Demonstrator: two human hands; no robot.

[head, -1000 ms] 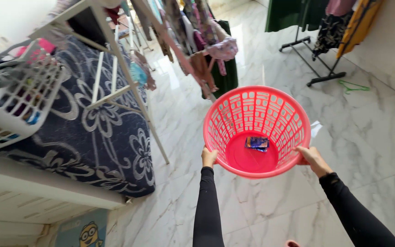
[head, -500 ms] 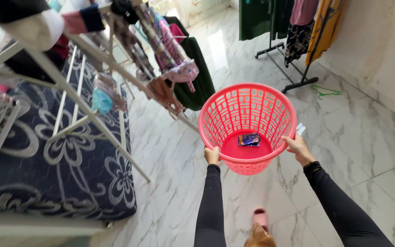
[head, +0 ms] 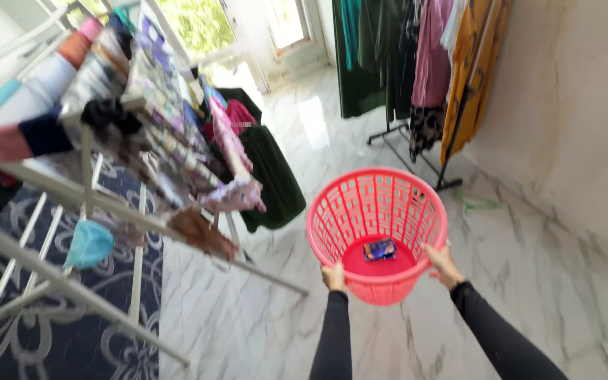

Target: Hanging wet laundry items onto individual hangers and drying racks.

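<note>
I carry a round pink plastic laundry basket with slotted walls out in front of me above a marble floor. My left hand grips its near rim on the left. My right hand grips the near rim on the right. Both arms wear black sleeves. Inside, on the basket's bottom, lies one small dark blue packet; nothing else shows in the basket.
A white folding drying rack hung with several garments fills the left, above a dark floral rug. A black clothes rail with hanging clothes stands at the back right by a beige wall. A bright window lies ahead.
The view has swung and moved forward along the rack; the white basket at left is gone from view, and the clothes rail and window have come closer. Both hands keep hold of the pink basket.
</note>
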